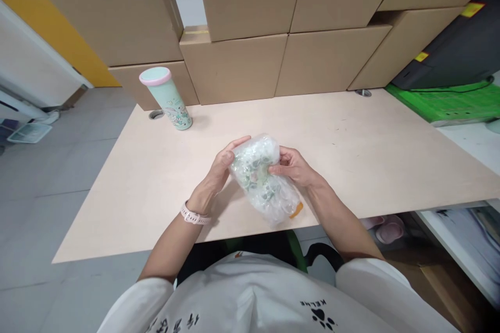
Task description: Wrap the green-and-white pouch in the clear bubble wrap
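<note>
Both my hands hold a bubble-wrapped bundle just above the near edge of a pale wooden desk. Green and white shapes show through the clear wrap, and an orange bit sticks out at its lower end. My left hand, with a pale pink watch on its wrist, cups the bundle's upper left side. My right hand grips it from the right, fingers pressed into the wrap. What is inside the wrap I cannot make out.
A mint-green tumbler with a pink lid stands at the desk's far left. Stacked cardboard boxes line the back edge. A green mat and a dark device lie at the right. Grey floor lies to the left.
</note>
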A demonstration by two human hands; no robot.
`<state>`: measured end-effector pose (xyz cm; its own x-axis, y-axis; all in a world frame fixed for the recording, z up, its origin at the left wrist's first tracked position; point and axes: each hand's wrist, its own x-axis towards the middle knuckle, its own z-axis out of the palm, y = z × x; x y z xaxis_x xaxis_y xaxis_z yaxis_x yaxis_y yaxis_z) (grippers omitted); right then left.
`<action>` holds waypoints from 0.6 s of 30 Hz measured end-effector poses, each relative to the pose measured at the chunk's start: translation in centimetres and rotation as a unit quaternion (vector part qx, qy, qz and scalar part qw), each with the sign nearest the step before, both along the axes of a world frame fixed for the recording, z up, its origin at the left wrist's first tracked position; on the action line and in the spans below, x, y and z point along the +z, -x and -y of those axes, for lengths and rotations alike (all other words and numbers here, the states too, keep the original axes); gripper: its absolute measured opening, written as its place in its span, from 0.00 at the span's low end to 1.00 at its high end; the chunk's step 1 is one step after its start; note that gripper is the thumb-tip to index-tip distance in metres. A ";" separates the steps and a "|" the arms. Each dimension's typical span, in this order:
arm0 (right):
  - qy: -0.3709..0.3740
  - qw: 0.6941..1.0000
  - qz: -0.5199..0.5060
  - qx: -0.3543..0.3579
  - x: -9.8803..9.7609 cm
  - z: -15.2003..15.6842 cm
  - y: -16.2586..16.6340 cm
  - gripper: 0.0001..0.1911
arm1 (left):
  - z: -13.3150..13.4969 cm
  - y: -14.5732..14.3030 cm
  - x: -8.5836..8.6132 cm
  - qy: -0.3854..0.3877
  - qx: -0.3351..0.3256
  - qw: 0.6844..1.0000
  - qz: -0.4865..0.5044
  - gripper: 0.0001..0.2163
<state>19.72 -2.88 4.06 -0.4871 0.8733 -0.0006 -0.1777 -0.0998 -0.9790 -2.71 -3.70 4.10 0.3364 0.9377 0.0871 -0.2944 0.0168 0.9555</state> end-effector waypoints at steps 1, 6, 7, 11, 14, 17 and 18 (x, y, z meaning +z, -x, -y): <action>0.006 0.999 -0.007 -0.033 0.1 -0.1 0.1 0.27 | 0.1 -0.3 0.0 -0.001 0.004 1.000 0.006 0.40; -0.003 0.987 -0.026 -0.158 0.1 -0.6 0.4 0.32 | 0.9 -2.1 0.0 0.004 0.000 1.000 0.007 0.37; -0.010 0.986 -0.025 -0.164 0.0 -0.6 0.5 0.31 | 1.0 -2.4 -0.2 0.015 0.003 1.000 0.010 0.35; -0.036 0.986 0.006 -0.166 -0.4 -0.6 1.1 0.26 | 0.7 -2.8 -1.1 0.106 0.029 0.993 0.049 0.23; -0.070 0.972 0.095 -0.201 -0.5 -0.5 1.0 0.23 | 0.4 -2.8 -1.7 0.166 0.044 0.982 0.081 0.18; -0.161 0.917 0.227 -0.286 -0.5 -0.7 0.4 0.26 | 0.0 -2.7 -2.0 0.190 0.049 0.975 0.099 0.15; -0.200 0.893 0.262 -0.307 -0.5 -0.8 0.2 0.30 | -0.1 -2.7 -2.0 0.196 0.047 0.975 0.098 0.16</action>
<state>19.53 -2.06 3.53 0.0585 0.9573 0.2830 0.4130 0.2349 -0.8799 -0.02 -3.56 2.08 0.2606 0.9379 -0.2289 -0.4888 0.3327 0.8065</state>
